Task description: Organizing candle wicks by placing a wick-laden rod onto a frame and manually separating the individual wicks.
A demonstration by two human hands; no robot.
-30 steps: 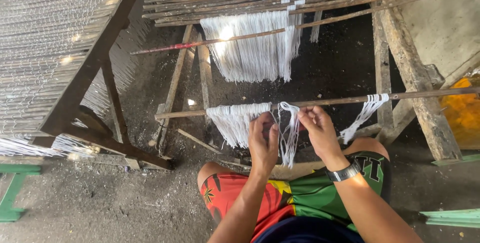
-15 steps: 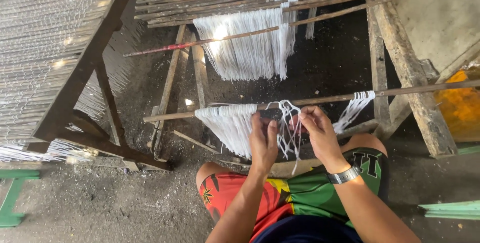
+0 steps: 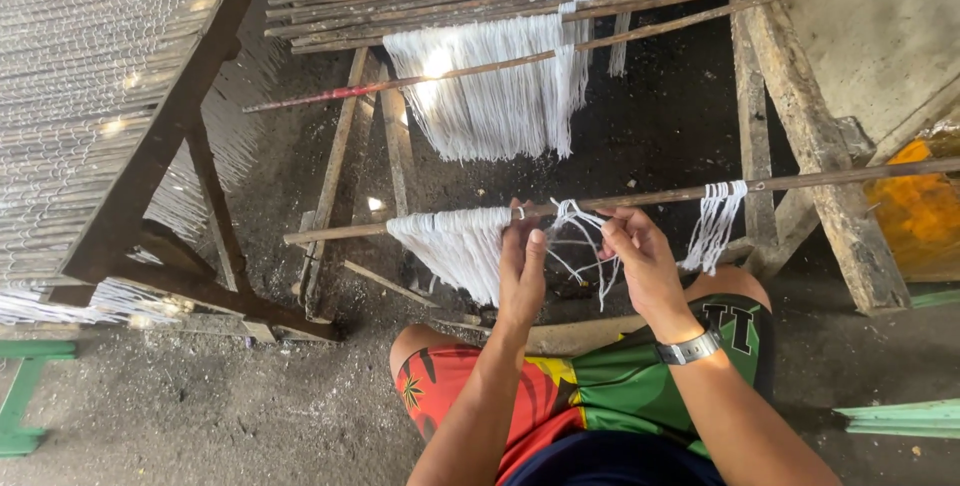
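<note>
Two hands work white strands on a wooden stick.
The left hand [image 3: 522, 266] and right hand [image 3: 640, 258] both pinch a tangled clump of thin white noodle strands [image 3: 578, 242] draped over the long horizontal wooden stick [image 3: 800, 182]. A tidy white hanging bundle [image 3: 455, 244] lies just left; a small white bunch [image 3: 714, 224] hangs right.

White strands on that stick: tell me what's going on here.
A person sits before a wooden stick laid across a wooden rack and works on white strands draped over it. The left hand and right hand each pinch part of a loose clump near the stick's middle, pulling it apart. A combed bundle hangs to the left, a small bunch to the right. Another filled stick rests further up the rack.
</note>
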